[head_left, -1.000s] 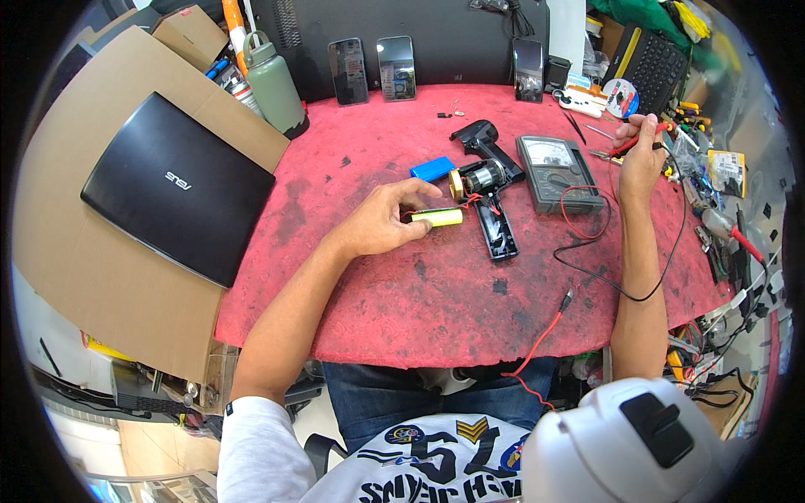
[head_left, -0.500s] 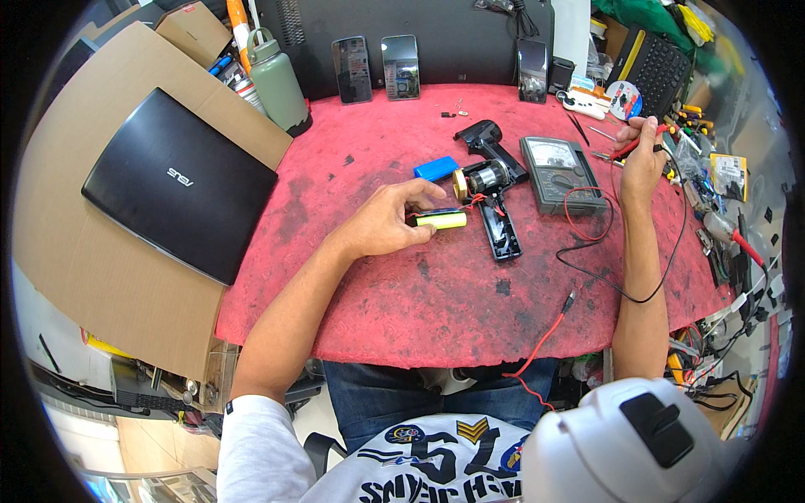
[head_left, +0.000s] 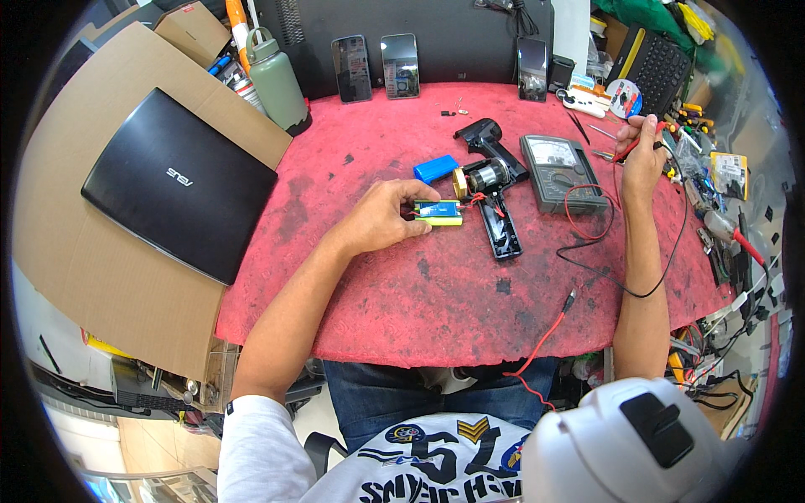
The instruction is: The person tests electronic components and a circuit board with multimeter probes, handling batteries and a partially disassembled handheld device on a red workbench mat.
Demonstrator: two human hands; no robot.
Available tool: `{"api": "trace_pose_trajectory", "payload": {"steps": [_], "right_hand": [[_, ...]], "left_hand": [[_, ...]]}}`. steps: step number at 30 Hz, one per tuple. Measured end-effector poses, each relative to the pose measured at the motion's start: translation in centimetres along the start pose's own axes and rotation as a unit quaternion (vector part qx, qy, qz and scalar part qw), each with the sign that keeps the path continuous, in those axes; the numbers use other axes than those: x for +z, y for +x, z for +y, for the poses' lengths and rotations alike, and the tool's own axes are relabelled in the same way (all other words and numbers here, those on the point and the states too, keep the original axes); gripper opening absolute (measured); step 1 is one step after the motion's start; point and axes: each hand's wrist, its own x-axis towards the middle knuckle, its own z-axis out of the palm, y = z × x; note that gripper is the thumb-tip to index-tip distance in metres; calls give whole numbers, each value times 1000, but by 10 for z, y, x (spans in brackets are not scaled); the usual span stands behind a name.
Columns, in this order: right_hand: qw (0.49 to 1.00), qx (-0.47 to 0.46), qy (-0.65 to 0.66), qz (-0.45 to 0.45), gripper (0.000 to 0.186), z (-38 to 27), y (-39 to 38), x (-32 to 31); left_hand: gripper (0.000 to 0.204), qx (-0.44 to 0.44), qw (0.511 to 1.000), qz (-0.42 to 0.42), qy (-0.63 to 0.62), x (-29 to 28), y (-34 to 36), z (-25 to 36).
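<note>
My left hand grips a small battery pack between thumb and fingers. Its yellow-green cell faces me, and a blue circuit board shows on top. Red wires run from the pack to a small opened device with a round silver and gold motor and a black handle shell. Behind the pack lies a blue battery pack. On the right, my raised right hand is closed around the test probes, with red and black leads hanging from it. An analog multimeter stands between that hand and the motor.
A closed black laptop lies on cardboard at left, near a green bottle. Three phones lean at the back. Tools and packets crowd the right edge. A red cable hangs over the red mat's front edge.
My left hand has turned the battery pack, so the blue circuit board now faces up and the yellow-green cell shows less. My right hand stays nearly still.
</note>
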Motion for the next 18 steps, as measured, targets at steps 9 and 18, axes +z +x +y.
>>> {"api": "trace_pose_trajectory", "payload": {"steps": [9, 18], "right_hand": [[1000, 6, -5, -3, 51, 1, -1, 1], [1000, 9, -5, -10, 51, 6, 1, 1]], "left_hand": [[28, -20, 998, 41, 31, 2, 2, 8], [25, 60, 994, 48, 74, 1, 0, 5]]}}
